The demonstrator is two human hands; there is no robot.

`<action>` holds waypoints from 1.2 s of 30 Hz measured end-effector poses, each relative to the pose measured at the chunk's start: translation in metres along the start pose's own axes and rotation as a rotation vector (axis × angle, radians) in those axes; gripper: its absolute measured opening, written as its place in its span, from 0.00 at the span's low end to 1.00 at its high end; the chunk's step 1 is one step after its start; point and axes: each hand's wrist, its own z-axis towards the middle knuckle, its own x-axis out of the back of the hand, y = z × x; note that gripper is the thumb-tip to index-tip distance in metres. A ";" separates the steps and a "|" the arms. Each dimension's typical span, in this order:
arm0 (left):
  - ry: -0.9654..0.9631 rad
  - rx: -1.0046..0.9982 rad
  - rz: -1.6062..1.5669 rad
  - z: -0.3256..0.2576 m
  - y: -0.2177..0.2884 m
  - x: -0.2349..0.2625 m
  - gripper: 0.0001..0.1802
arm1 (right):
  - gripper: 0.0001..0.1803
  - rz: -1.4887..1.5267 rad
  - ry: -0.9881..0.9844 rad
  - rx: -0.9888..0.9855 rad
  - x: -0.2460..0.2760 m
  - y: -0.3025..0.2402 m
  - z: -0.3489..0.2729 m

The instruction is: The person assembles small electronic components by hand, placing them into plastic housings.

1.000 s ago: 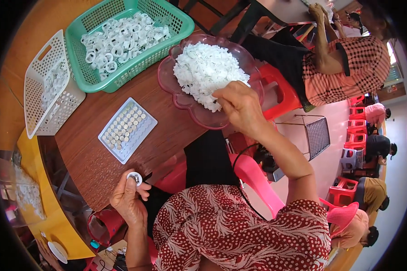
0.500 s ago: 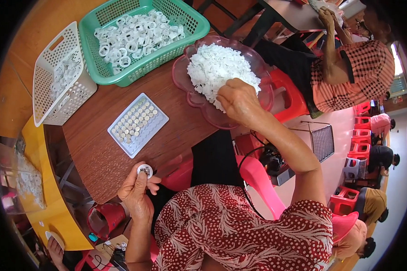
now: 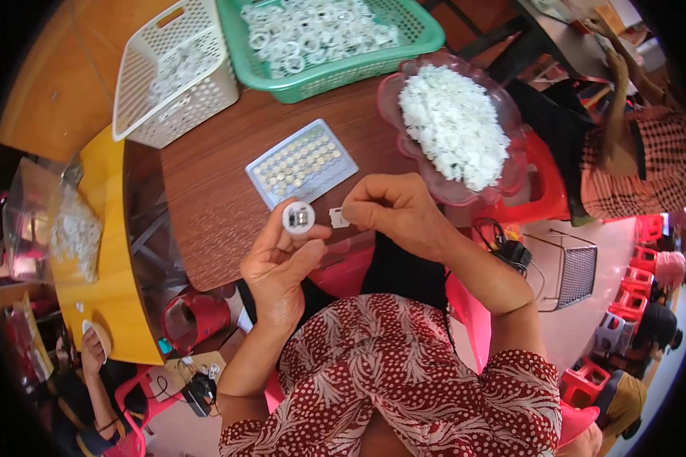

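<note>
My left hand [image 3: 276,278] pinches a small round white housing [image 3: 299,218] with dark and metallic parts inside, its open face upward. Close beside it, my right hand [image 3: 402,213] grips a small flat white plastic piece [image 3: 338,218] between thumb and fingertips. The two parts are a short gap apart, above the table's near edge. Beyond my hands lies a pale blue tray [image 3: 347,165] holding rows of silvery button cells [image 3: 301,158]. A pink scalloped bowl [image 3: 517,137] to the right is heaped with white plastic pieces [image 3: 453,126].
On the brown table [image 3: 206,206], a green basket [image 3: 343,75] and a white basket [image 3: 187,118] contain white parts. A yellow table [image 3: 103,305] stands left, with a clear bag of parts [image 3: 76,232]. A red bin [image 3: 198,320] is below. Another person [image 3: 640,156] sits at right.
My right hand has left the bowl and come to the left hand with a white piece. My left hand has risen with the housing. The view has shifted, moving the tabletop things rightward and up.
</note>
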 end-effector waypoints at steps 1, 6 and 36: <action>0.015 -0.022 -0.023 0.000 0.000 -0.001 0.31 | 0.07 0.011 -0.019 0.002 -0.007 0.003 0.003; 0.159 -0.062 0.050 -0.001 -0.007 0.013 0.30 | 0.07 -0.025 -0.096 -0.027 -0.032 0.006 0.008; 0.076 0.005 0.122 -0.009 -0.016 0.018 0.25 | 0.09 -0.693 0.081 0.677 -0.049 0.019 0.025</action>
